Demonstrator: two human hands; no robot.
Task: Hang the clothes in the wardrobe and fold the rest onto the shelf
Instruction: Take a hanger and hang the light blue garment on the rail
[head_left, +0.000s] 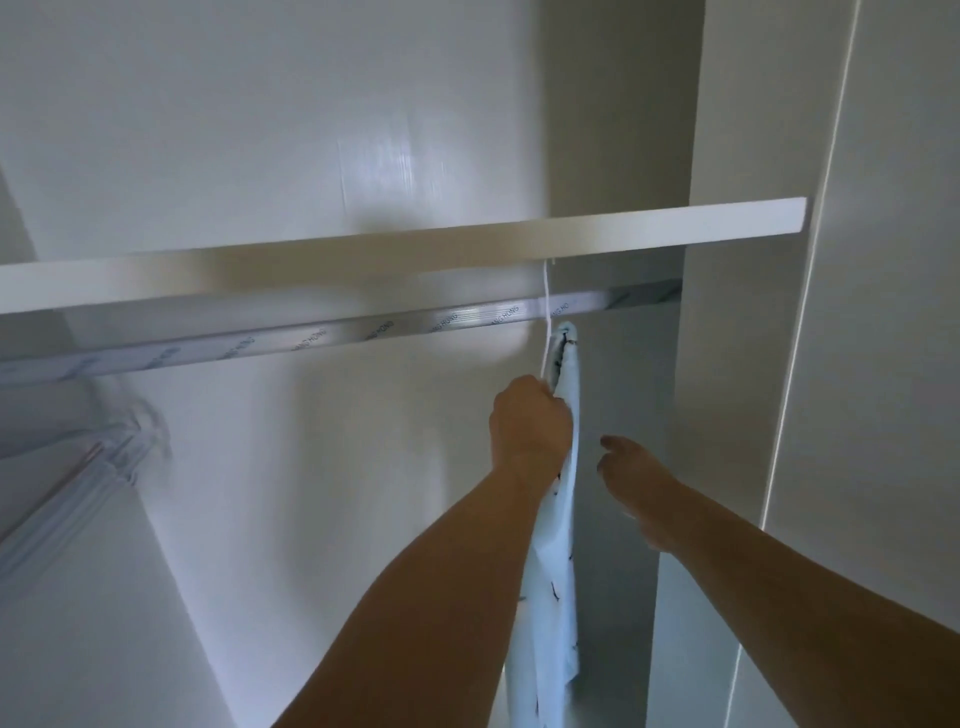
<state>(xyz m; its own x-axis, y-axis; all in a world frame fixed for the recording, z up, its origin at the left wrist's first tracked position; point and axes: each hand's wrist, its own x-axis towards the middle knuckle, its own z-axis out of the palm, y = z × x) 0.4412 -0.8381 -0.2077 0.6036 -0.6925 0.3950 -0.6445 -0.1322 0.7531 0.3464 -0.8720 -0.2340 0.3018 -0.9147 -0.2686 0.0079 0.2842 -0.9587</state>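
Note:
A pale blue garment (553, 597) with small dark marks hangs from a white hanger (545, 312) whose hook goes up past the wardrobe's silver rail (322, 338), near the rail's right end. My left hand (530, 415) grips the garment's top and the hanger just below the rail. To the right of the garment, slightly lower, my right hand (636, 483) is held with relaxed fingers and holds nothing. A white shelf (363, 260) runs above the rail.
More light clothes (78, 493) hang blurred at the rail's far left. The wardrobe's white back wall (311, 493) lies behind the rail, and a side panel (737, 415) stands close on the right. The rail between the two garments is bare.

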